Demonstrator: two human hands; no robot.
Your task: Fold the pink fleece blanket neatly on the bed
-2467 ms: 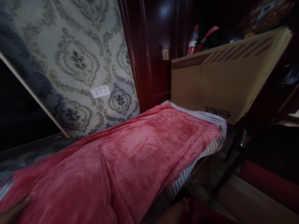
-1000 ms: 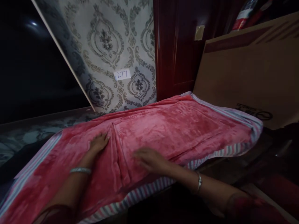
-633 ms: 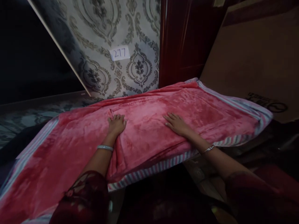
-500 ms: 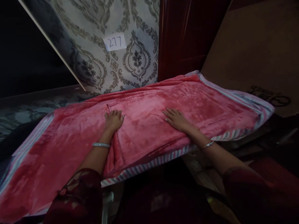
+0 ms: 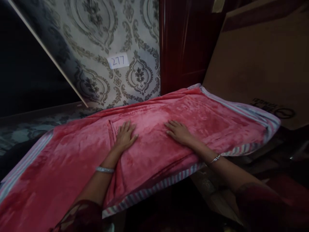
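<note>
- On the far left is a big dark panel with a thin pale edge.
- The pink-red blanket starts low on the left and goes across to the right, by the box. It is soft and mostly flat. Its striped edge shows at the left end, along the near side and at the right end.
- A fold sticks up in the blanket, just left of the left hand.
- A pale band is around the left wrist.
- A white card with 277 on it is on the flowery wall.
- The left hand lies on the blanket, palm down. Its fingers are apart and the thumb points out to the right.
- The right hand lies on the blanket too, palm down, with its fingers a little apart.
- A dark red, shiny wood panel stands behind the blanket.
- A thin silver bracelet is around the right wrist.
- A big brown box is on the far right.
</note>
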